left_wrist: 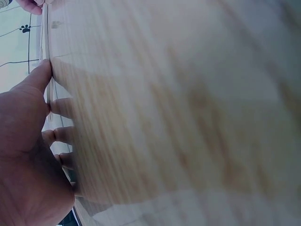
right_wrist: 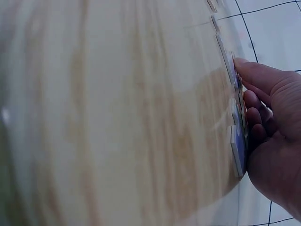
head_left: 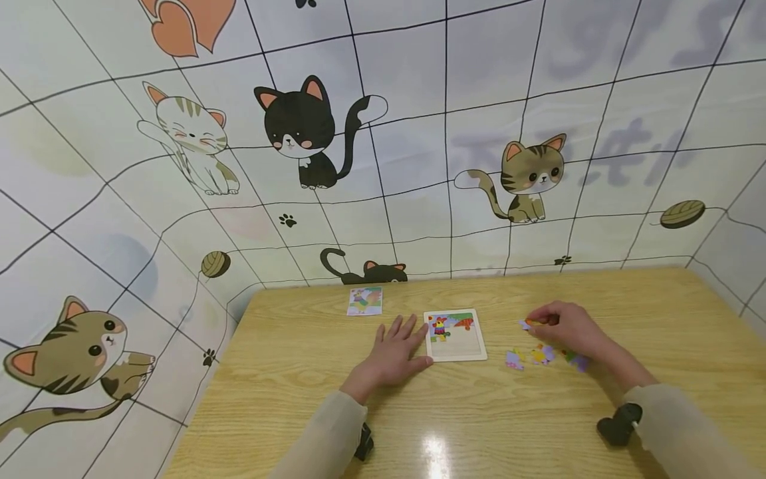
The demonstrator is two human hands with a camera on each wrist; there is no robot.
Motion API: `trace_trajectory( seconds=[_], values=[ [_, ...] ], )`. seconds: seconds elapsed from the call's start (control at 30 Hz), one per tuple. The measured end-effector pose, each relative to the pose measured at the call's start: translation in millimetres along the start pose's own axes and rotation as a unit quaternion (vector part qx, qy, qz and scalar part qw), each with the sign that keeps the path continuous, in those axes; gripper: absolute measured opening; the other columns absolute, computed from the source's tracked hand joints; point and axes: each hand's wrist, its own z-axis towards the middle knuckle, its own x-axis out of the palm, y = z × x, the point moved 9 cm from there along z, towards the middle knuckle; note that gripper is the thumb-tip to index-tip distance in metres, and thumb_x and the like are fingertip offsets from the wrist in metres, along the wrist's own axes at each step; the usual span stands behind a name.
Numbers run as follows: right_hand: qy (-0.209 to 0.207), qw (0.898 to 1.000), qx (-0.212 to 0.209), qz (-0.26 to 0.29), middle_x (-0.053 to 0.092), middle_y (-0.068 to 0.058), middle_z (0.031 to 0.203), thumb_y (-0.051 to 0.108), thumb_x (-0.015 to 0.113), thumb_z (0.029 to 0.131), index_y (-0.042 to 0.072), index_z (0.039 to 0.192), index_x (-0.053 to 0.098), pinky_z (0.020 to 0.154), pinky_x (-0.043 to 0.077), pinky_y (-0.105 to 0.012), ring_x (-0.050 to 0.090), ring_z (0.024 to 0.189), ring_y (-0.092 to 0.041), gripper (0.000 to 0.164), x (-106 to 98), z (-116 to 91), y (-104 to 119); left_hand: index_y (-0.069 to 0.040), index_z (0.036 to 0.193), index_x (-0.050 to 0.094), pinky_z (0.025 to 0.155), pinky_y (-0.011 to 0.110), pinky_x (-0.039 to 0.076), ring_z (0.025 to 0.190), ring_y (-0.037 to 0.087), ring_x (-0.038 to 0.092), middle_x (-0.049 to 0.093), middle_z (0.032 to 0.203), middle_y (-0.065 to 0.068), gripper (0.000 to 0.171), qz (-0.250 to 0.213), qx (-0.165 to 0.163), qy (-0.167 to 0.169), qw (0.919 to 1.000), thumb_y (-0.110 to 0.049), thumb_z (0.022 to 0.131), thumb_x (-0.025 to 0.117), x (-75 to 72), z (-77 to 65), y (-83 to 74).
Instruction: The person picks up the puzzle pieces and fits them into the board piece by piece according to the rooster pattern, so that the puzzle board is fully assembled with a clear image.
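Observation:
My left hand [head_left: 393, 357] lies palm down on the table, fingers spread and straight, with the index finger and thumb at the left edge of a white-rimmed puzzle tray [head_left: 463, 347]. Pieces fill the tray's top and left side, showing a rainbow-coloured figure; bare board shows at lower right. To the right of the tray, my right hand [head_left: 568, 327] pinches a small jigsaw piece [head_left: 525, 324] between thumb and fingers, low over the table. Loose jigsaw pieces [head_left: 543, 354] lie just in front of that hand. In the right wrist view, a purple piece [right_wrist: 239, 148] appears edge-on below the curled fingers.
A square picture card [head_left: 365, 301] lies at the back of the wooden table [head_left: 287, 372], left of the tray. Behind the table rises a wall [head_left: 419, 166] printed with cats and grid lines. A black device [head_left: 619, 424] is strapped at the right wrist.

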Motion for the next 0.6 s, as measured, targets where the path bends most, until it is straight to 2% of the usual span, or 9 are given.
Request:
trace_trajectory(
  seconds=[0.33,0.6],
  values=[
    [0.017,1.000,-0.018,-0.001,0.068,-0.008,0.102,0.022,0.078,0.092,0.000,0.113,0.074,0.072,0.047,-0.032,0.055,0.086,-0.018,0.030,4,5,6,-0.021,0.164,0.027,0.120,0.063,0.005,0.157,0.035,0.005,0.013,0.171,0.008,0.071,-0.008,0.001,0.001,1.0000,-0.053,0.105,0.049,1.1,0.2,1.8],
    [0.045,0.997,-0.035,0.043,0.065,-0.007,0.100,0.013,0.077,0.093,-0.002,0.113,0.067,0.068,0.046,-0.028,0.052,0.082,-0.018,0.027,10,6,12,-0.021,0.164,0.028,0.120,0.063,0.005,0.157,0.034,0.005,0.013,0.171,0.007,0.071,-0.013,0.001,-0.001,0.9999,-0.052,0.105,0.050,-0.4,-0.3,0.9]
  ],
)
